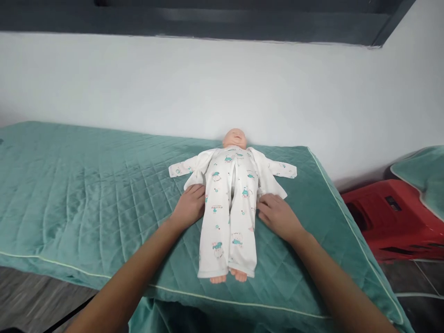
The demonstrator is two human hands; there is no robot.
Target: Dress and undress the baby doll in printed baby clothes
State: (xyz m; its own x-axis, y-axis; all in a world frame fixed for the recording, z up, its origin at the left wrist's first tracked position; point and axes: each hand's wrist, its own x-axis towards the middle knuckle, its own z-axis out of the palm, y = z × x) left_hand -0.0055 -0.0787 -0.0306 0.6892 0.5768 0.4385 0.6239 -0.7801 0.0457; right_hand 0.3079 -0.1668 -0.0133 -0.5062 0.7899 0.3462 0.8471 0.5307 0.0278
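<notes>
A baby doll (235, 138) lies on its back, head toward the wall. White printed baby trousers (215, 222) cover its front from chest to ankles, with a gap down the middle; toes show below the hems. Beneath them, a white baby shirt (272, 182) is spread, sleeves stretched out to both sides. My left hand (190, 203) is closed beside the trousers' left edge, below the shirt's hem, fingertips hidden. On the other side my right hand (275, 212) has curled fingers against the trousers' edge and the shirt's lower hem. What cloth either hand pinches is hidden.
A green quilted cover (104, 194) with pale piping lies under the doll. Behind it rises a white wall (138, 83), with a dark overhang (222, 23) above. To the right stands a red plastic stool (398, 217) with green cloth (423, 171) on it.
</notes>
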